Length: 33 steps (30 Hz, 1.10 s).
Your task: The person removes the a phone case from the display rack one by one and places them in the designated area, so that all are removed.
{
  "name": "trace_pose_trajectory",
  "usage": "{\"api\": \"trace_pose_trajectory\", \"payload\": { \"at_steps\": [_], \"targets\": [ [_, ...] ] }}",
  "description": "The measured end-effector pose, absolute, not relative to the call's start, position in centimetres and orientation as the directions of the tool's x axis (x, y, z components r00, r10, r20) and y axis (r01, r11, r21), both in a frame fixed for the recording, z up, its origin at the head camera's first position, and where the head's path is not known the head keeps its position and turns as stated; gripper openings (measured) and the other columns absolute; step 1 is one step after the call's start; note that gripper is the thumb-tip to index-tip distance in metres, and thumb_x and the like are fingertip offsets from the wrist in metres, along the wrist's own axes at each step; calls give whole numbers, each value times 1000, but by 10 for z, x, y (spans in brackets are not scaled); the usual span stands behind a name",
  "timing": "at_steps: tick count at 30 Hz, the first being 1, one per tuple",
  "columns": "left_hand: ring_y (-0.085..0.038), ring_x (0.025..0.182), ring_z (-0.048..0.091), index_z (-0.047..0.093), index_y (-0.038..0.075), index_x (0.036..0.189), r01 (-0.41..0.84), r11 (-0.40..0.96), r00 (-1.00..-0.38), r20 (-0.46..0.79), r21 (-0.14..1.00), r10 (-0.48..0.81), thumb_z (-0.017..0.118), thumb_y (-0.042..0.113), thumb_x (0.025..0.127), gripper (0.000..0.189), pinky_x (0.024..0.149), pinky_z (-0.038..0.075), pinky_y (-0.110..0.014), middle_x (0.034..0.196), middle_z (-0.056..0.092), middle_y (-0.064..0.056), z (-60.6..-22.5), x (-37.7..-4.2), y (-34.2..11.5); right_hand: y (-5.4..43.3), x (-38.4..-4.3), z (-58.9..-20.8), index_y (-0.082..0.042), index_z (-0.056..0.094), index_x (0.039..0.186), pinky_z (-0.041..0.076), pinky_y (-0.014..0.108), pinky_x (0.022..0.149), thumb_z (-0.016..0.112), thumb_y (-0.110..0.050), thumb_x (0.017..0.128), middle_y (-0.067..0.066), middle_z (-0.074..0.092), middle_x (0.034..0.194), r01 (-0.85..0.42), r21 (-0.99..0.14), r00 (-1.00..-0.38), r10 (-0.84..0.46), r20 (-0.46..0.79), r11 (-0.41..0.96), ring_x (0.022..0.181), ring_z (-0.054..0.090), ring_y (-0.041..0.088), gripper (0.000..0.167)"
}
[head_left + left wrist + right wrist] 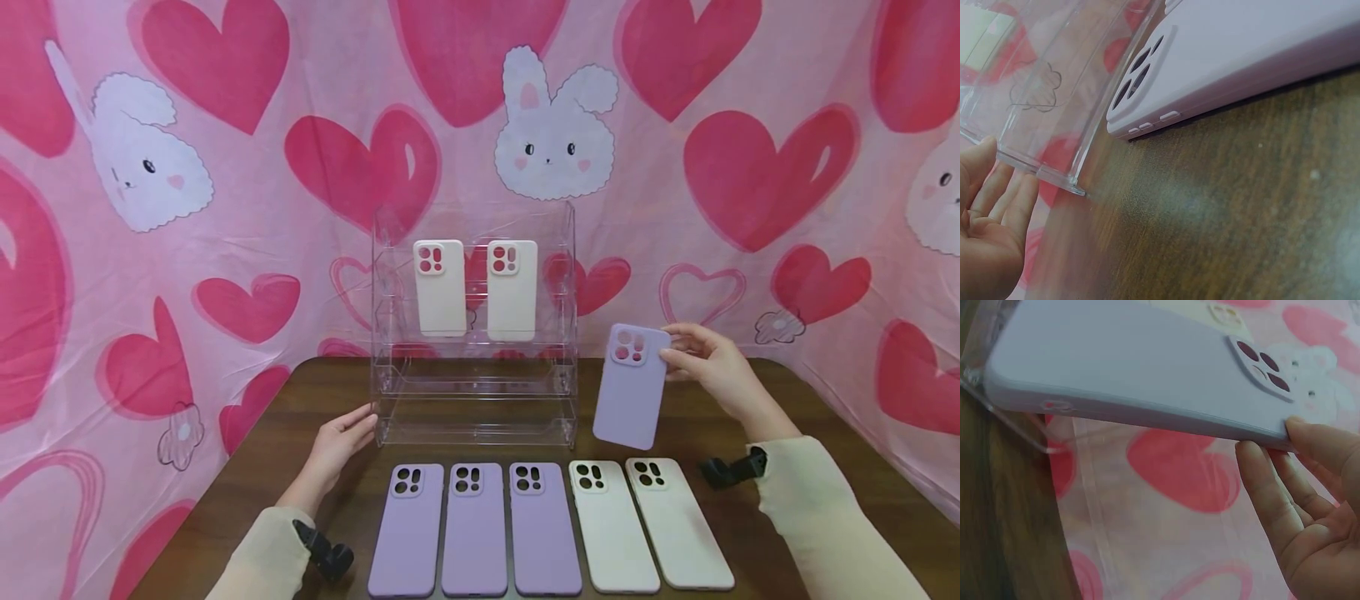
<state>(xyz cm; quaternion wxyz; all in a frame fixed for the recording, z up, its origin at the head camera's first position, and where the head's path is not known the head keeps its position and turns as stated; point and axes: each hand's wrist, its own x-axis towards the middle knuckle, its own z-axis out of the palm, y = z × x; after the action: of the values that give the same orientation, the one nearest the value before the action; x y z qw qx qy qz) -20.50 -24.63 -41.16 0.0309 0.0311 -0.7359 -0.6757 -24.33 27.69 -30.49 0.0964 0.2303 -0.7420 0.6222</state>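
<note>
My right hand point(716, 367) pinches a purple phone case point(632, 392) by its upper right edge, the thumb on one face and the fingers behind. The case is held upright above the table, to the right of a clear tiered display rack point(474, 433), and its camera cutouts point(1263, 365) show in the right wrist view. Near the rack's lower left side, my left hand point(333, 454) rests its fingertips point(1027, 184) against the clear panel, fingers loosely extended. Two white phone cases point(441, 292) stand side by side on an upper tier.
Along the front of the brown table point(247, 500) lies a row of cases: three purple cases point(474, 533) on the left, two white cases point(615, 529) on the right. Behind the table hangs a pink cloth point(330, 67) with hearts and rabbits.
</note>
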Motion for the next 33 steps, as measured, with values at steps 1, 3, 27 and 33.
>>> {"api": "trace_pose_trajectory", "payload": {
  "at_steps": [1, 3, 27, 33],
  "targets": [
    [-32, 119, 44, 41, -7, 134, -5, 82, -996, 3, 997, -90, 56, 15, 93, 49, 94, 42, -33, 137, 40, -21, -412, -205, -246, 281, -243, -307, -10, 59, 111, 57, 29, 61, 60, 1, 87, -1, 63, 86, -456, -880, -879, -223, 422, 132, 74, 61, 11, 26],
    [-33, 119, 44, 41, -7, 134, -4, 77, -996, 3, 997, -88, 56, 14, 93, 49, 94, 43, -32, 137, 40, -21, -412, -206, -246, 289, -242, -310, -10, 59, 111, 57, 28, 61, 60, 0, 87, 0, 63, 86, -446, -880, -885, -223, 408, 161, 74, 61, 11, 26],
    [-33, 119, 45, 41, -8, 133, 3, 66, -996, 9, 998, -91, 54, 12, 94, 46, 93, 44, -32, 136, 40, -22, -415, -207, -246, 375, -233, -350, -20, 58, 110, 57, 37, 65, 55, -5, 92, 1, 66, 89, -280, -900, -938, -295, 182, 334, 77, 65, 20, 24],
    [-34, 119, 43, 40, -10, 133, 20, 55, -996, 25, 998, -89, 53, 10, 94, 45, 94, 42, -33, 136, 39, -24, -413, -206, -246, 391, -227, -354, -11, 55, 115, 57, 39, 69, 55, -10, 93, 4, 65, 93, -182, -903, -944, -327, 49, 390, 81, 65, 22, 22]
  ]
}}
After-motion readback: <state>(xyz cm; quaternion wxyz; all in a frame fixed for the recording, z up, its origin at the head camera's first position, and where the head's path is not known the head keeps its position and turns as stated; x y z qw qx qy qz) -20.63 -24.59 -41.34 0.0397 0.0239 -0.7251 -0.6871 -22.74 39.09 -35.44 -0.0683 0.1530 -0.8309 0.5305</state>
